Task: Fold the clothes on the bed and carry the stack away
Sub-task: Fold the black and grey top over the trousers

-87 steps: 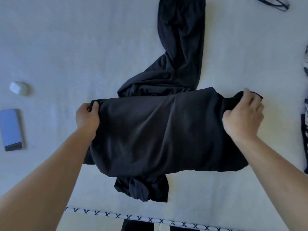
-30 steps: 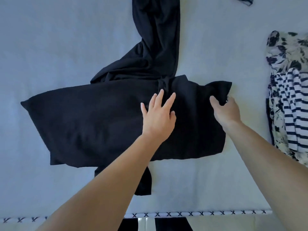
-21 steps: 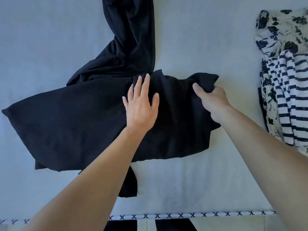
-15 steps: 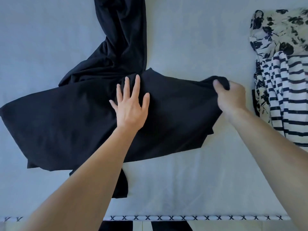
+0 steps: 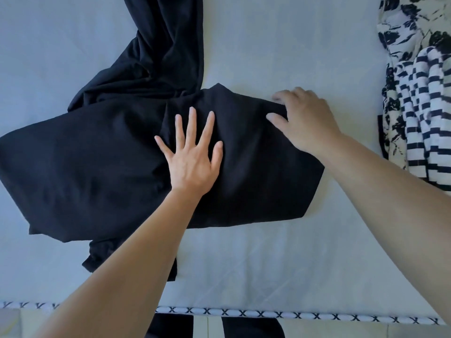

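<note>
Left hand (image 5: pixel 192 162) flat, fingers spread, pinning the middle of the black garment (image 5: pixel 97 172) on the bed (image 5: pixel 268 259). Right hand (image 5: pixel 305 120) has swung the garment's right end back down; half a second ago it was lifted and pinched, now it rests on that top corner, grip unclear. Fold line looks set, fold not made. Striped top (image 5: pixel 424 113) and floral top (image 5: pixel 405 28) wait far right.
</note>
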